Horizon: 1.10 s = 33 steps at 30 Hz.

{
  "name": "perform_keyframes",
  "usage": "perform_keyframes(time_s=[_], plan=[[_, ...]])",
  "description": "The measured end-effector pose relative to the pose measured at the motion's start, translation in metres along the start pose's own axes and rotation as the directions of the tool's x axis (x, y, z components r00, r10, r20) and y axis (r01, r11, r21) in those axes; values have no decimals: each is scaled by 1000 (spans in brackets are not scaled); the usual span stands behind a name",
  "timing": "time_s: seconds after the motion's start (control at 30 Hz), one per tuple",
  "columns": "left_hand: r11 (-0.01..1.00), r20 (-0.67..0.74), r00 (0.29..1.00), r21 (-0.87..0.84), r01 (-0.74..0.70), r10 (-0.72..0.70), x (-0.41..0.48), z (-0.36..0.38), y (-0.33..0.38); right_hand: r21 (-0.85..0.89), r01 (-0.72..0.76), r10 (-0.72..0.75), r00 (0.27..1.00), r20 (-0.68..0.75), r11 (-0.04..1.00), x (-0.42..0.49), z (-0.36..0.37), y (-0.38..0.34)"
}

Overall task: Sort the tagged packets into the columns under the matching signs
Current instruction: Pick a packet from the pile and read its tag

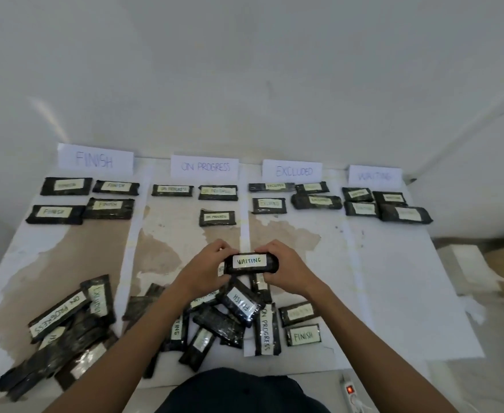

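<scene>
Head view shows the WAITING packet (251, 264) held between left hand (206, 268) and right hand (286, 271), four signs and fifteen sorted packets beyond them.

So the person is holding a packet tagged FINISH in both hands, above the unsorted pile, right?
Not quite. The head view shows the packet held between the left hand and right hand is tagged WAITING, not FINISH. The rest holds: both hands grip it above the unsorted pile.

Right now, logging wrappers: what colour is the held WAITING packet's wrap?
Black, with a white tag; head view.
</scene>
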<state>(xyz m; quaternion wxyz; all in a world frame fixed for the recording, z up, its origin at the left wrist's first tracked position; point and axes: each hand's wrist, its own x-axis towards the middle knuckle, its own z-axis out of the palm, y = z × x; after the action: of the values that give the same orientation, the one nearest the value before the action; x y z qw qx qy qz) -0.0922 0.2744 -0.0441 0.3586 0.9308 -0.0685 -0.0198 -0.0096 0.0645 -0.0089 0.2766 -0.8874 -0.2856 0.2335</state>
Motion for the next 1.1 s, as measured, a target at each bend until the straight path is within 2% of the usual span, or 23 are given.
perform_keyframes(time_s=[0.17, 0.3, 0.43, 0.63, 0.87, 1.1], plan=[[998, 9, 998, -33, -61, 61, 36, 40, 39, -284, -21, 7, 999, -50, 959, -26, -29, 47], [999, 50, 998, 14, -48, 47, 73, 73, 73, -380, -75, 53, 996, -66, 922, -40, -56, 91], [1000, 38, 999, 3, 9, -9, 115, 101, 104, -392, -173, 132, 983, -129, 904, -50, -88, 143], [987, 129, 980, 70, 142, -150, 180, 144, 122, -431, -282, 221, 957, -186, 857, -38, -139, 225], [963, 161, 963, 194, 185, -218, 237, 192, 125, -478, -291, 233, 956, -177, 829, 2, -168, 297], [953, 157, 953, 202, 225, -258, 264, 219, 122, -507, -270, 211, 962, -171, 819, 30, -175, 334]])
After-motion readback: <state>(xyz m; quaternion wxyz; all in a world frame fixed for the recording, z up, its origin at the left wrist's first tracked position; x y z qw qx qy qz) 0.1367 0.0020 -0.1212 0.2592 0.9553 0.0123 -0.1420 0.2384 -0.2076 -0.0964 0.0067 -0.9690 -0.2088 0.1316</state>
